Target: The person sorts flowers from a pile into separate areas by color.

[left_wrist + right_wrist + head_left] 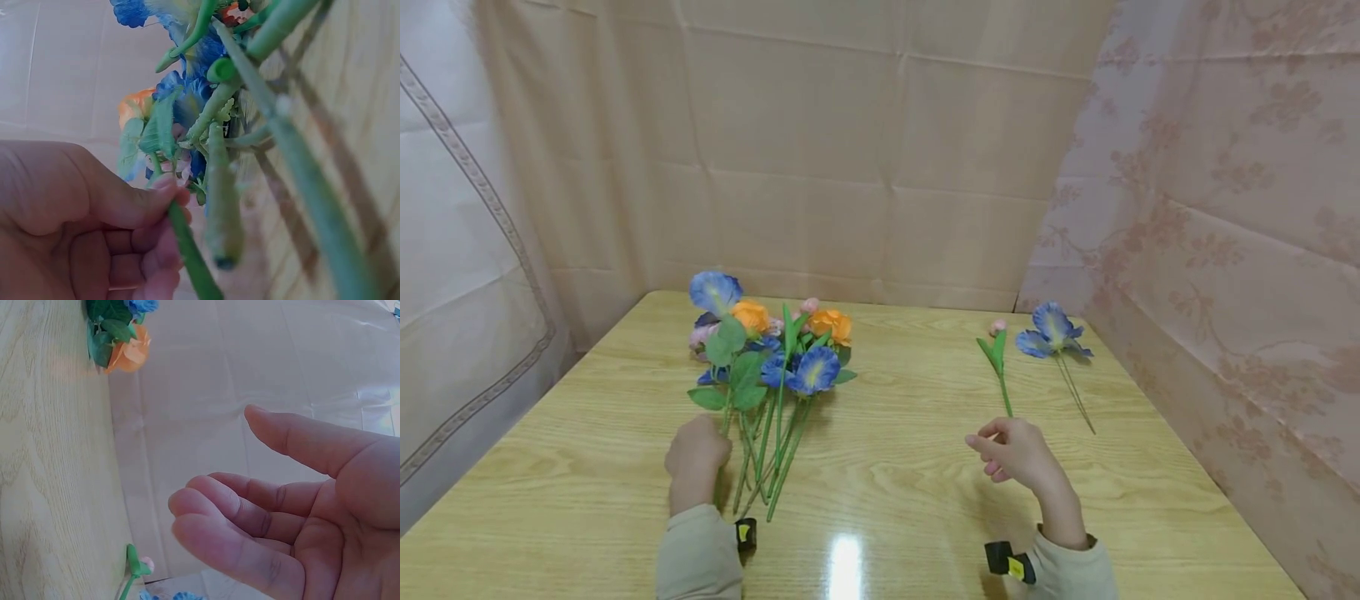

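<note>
My left hand (697, 446) pinches a leafy flower stem (187, 247) between thumb and fingers at the left side of a flower bunch. Broad green leaves (747, 371) spread above that hand, with an orange bloom (750, 317) over them. Blue flowers (815, 371), a second orange bloom (831, 327) and several bare green stems (784, 467) make up the rest of the bunch. On the right, my right hand (1018, 450) holds nothing, its fingers loosely bent and the thumb apart. Just beyond it lies a pink bud flower (997, 327), the lower end of its stem hidden behind the hand.
A single blue flower (1052, 333) with two thin stems lies at the far right of the wooden table (895, 433). Beige cloth (880, 167) hangs behind the table's back edge, and patterned cloth (1240, 208) hangs along the right.
</note>
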A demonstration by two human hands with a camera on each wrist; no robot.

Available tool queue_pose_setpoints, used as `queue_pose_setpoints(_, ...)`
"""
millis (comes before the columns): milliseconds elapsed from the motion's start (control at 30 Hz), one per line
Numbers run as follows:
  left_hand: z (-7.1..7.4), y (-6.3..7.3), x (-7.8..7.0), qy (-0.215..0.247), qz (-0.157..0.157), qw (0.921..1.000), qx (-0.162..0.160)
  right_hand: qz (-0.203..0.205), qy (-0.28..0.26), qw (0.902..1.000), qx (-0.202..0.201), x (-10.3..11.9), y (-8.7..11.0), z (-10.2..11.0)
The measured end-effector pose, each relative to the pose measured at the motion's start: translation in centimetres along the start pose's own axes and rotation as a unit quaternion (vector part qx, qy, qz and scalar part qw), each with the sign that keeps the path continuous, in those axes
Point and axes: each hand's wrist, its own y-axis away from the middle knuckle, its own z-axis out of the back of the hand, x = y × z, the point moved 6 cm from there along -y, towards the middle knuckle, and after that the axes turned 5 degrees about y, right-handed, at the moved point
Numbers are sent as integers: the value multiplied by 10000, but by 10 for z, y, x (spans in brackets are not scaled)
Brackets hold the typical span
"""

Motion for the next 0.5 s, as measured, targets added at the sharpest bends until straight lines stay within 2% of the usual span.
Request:
queue_pose_setpoints(200, 7, 3, -5, -33, 30, 9997, -257, 3, -23, 10000, 46, 0, 0, -1)
queue_pose_setpoints(300, 15, 8, -14, 155, -72, 9981, -590, 33, -14, 10000, 52, 1, 1, -1)
queue_pose_setpoints(367, 21, 12, -23, 357, -299, 9948, -904, 57, 5, 10000, 56, 1, 1, -2)
queue_pose_setpoints(500, 32, 22, -47, 888, -961, 9795, -1531, 115, 2, 9999, 56, 4, 1, -5)
